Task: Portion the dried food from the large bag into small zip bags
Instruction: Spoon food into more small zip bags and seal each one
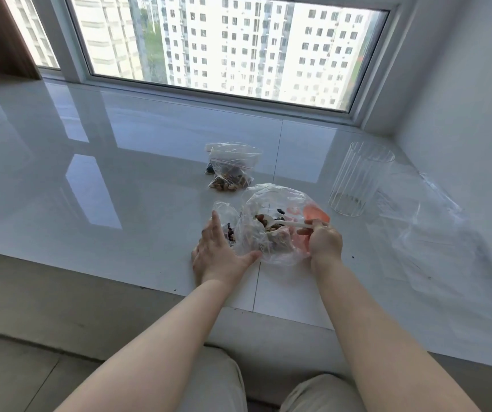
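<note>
A large clear bag with red print lies open on the white sill and holds dried food. My right hand grips a white plastic spoon whose bowl rests in the food inside that bag. My left hand rests flat, fingers apart, against a small zip bag that stands just left of the large bag with some dark pieces in it. Behind them lie filled small zip bags with red seal lines.
A clear ribbed plastic cup lies on its side at the right. Empty clear bags are spread beyond it near the right wall. The sill's front edge runs just below my hands; a window lies behind.
</note>
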